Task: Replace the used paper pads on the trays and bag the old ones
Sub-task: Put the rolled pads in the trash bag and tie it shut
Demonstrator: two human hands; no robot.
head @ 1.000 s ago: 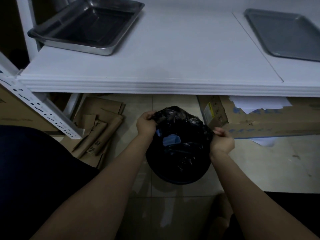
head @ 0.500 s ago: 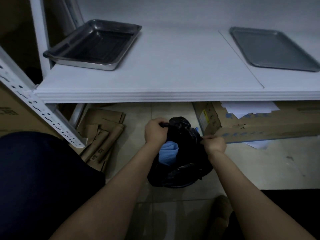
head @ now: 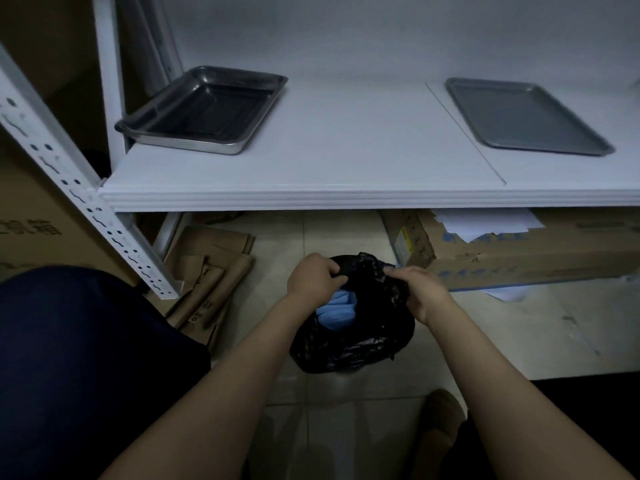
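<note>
Below the shelf (head: pixel 311 199), on the floor (head: pixel 339 237), the black bag (head: pixel 353 344) is gripped at its mouth by left hand (head: pixel 311 275) and right hand (head: pixel 424 294), equally near; blue pads (head: pixel 336 311), seemingly, lie directly beneath.

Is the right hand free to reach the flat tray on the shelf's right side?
Likely yes after letting go: the right hand pinches the black bag, but nothing stands between it and the flat tray on the shelf.
</note>
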